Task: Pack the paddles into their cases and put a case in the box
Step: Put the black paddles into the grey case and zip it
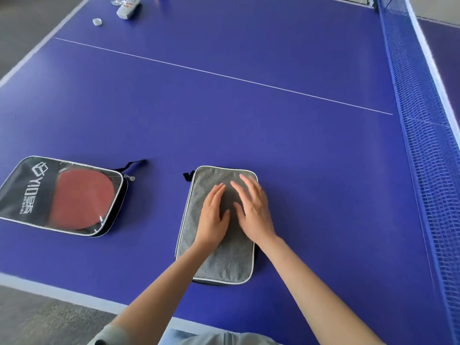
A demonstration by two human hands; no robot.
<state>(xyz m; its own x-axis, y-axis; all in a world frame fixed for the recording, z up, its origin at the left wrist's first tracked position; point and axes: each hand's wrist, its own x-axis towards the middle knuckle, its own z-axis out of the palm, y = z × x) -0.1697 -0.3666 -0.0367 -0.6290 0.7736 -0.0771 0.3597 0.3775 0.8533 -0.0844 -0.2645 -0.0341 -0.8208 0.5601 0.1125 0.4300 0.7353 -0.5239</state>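
A grey fabric case (224,260) with white piping lies flat on the blue table (224,115), its black loop at the far left corner. My left hand (212,215) and my right hand (252,210) rest palm down on its top, fingers spread, gripping nothing. What the grey case contains is hidden. To the left lies a black case (27,190) with white lettering and a clear window. A red paddle (82,197) shows inside it. Its zip pull sits at the far right corner. No box is in view.
The blue net (423,120) runs along the right side. At the far left corner stand a glass (117,0), a white packet (128,8) and a small round lid (97,21). The table's near edge (74,297) borders grey floor.
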